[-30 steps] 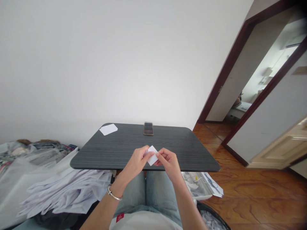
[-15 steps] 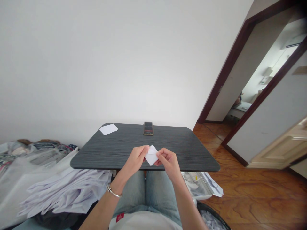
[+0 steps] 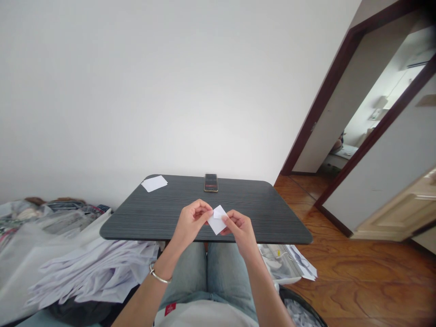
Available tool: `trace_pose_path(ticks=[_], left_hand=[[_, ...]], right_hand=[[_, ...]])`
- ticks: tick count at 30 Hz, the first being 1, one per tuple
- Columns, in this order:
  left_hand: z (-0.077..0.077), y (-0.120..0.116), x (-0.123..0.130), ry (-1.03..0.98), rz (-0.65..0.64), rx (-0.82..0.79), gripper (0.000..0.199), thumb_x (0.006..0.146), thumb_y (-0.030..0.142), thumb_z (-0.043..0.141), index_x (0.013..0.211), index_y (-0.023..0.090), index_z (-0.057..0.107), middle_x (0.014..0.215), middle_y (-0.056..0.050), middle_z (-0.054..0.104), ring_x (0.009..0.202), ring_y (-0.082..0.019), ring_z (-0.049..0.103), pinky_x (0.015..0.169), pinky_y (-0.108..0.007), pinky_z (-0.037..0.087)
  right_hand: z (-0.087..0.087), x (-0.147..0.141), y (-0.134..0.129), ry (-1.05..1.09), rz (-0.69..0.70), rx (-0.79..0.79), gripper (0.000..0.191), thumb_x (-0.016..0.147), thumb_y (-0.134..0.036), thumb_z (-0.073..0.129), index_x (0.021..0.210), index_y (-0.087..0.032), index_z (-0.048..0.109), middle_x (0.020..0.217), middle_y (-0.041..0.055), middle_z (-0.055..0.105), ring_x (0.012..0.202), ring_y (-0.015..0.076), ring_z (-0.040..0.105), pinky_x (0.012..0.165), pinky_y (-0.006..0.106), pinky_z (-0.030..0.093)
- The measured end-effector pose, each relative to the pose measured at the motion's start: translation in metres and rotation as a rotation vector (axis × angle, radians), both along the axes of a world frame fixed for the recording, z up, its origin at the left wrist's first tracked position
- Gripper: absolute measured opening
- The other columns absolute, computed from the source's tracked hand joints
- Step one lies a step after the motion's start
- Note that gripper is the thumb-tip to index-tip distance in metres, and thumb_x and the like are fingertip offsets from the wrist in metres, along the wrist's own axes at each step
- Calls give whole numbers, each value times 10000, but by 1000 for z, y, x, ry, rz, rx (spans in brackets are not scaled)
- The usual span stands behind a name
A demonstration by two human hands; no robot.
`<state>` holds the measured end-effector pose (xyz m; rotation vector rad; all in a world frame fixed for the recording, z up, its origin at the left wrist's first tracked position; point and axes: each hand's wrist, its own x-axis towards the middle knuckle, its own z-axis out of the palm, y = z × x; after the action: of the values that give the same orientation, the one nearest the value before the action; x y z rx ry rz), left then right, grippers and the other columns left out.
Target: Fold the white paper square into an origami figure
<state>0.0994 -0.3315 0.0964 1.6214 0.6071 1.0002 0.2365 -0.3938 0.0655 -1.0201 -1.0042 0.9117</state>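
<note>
A small white piece of folded paper (image 3: 216, 224) is held above the front part of the dark table, turned like a diamond with a fold line across its upper part. My right hand (image 3: 239, 227) pinches its right corner between thumb and fingers. At the left corner, my left hand (image 3: 193, 221) has its thumb and curled fingertips closed on the paper's edge. Behind the hands, a phone (image 3: 210, 183) lies near the table's far edge. White paper sheets (image 3: 154, 183) lie stacked at the far left corner.
The dark wood-grain table (image 3: 259, 209) stands against a white wall. White cloth (image 3: 95, 272) and bags (image 3: 44, 231) are piled on the left. To the right below are a plastic tray (image 3: 282, 268), a black-rimmed bin (image 3: 301, 313) with paper scraps, and a doorway.
My left hand has shifted its grip, its fingers lifting and curling higher along the paper's left edge. The paper has moved slightly right. My right hand keeps its pinch.
</note>
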Motion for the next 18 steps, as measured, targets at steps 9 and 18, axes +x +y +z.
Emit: trace_pose_path(ticks=[9,18], left_hand=[[8,-7,2,-34,-43,-67,198,745,309,577,803,125,532,585,18,557,532,-90,494,519,-201,369],[7,-5,3,-50,-71,-135,250,678,283,649,830,128,524,607,24,574,534,-88,508,518,-196,362]], right_hand=[[7,-3,-5,-20,60,-4,276,706,-385,642,586,-167,524,529,-27,559,474,84,501,444,183,463],[7,-3,-7,55,89,-6,287,701,-390,645,575,-163,523,524,-29,558,462,83,499,427,179,460]])
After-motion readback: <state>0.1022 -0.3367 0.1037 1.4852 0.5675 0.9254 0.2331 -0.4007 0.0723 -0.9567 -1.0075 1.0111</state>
